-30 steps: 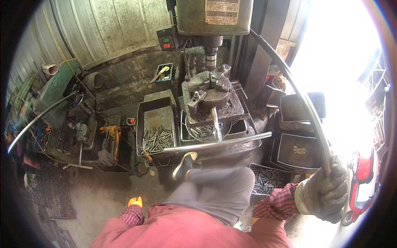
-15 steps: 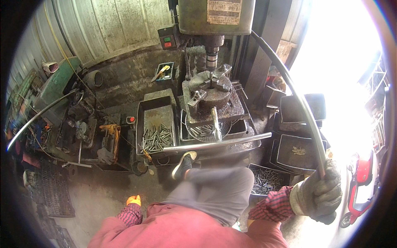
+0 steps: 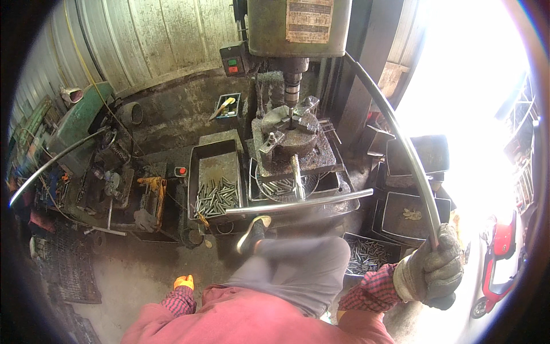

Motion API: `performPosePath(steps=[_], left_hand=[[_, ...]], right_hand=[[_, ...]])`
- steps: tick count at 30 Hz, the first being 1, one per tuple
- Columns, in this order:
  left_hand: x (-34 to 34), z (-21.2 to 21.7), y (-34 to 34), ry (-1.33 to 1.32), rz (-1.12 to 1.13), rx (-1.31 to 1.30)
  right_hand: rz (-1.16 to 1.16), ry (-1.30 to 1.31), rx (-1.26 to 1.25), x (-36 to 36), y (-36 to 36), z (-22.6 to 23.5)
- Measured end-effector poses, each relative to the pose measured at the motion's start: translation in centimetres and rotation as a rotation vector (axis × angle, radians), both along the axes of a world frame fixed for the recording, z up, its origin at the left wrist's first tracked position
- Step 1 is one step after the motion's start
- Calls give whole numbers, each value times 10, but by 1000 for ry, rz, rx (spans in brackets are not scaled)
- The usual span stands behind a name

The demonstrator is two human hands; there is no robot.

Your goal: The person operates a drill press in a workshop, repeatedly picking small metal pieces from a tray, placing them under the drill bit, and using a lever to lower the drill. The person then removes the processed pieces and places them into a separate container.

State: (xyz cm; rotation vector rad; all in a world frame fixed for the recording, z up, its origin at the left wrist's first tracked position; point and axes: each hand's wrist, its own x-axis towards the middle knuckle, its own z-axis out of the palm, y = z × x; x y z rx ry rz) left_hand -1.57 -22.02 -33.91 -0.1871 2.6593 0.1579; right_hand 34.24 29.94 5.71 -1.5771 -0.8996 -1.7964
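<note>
My right hand (image 3: 433, 269), in a grey work glove, is closed round the lower end of a long curved metal lever (image 3: 408, 143) that rises to the drill press head (image 3: 301, 26). Below the head, the chuck (image 3: 292, 90) with its bit points down into the round jawed clamp (image 3: 290, 127) on the machine table. Beside my left hip, my left hand (image 3: 184, 282) in an orange glove is curled into a fist. Whether it holds anything is hidden. A straight metal bar (image 3: 301, 202) runs across the front of the machine.
Metal pins lie in a tray (image 3: 195, 166) left of the clamp and in a bin (image 3: 395, 250) by my right knee. Stacked trays (image 3: 424, 155) stand at right. Another machine (image 3: 109, 178) is at left, a switch box (image 3: 233, 59) on the wall side, a red scooter (image 3: 498, 258) outside.
My right hand and the lever's lower end have shifted a little to the left. The whole view has tilted slightly, so the machine head appears lower. My left hand stays at my side.
</note>
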Motion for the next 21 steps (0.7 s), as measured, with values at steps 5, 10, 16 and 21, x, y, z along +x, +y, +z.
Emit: performPosePath(steps=[5,10,16,21], left_hand=[[2,-1,2,-15,-8,-2],[4,-6,4,-3,19,3],[3,-18,5,-14,-8,1],[3,-27,0,12,-47,18]], right_hand=[[-91,100,-83,-8,-2,4],[20,-129,61,-13,-8,36],[9,10,-103,-10,-12,51],[82,-89,-20,-9,-12,54]])
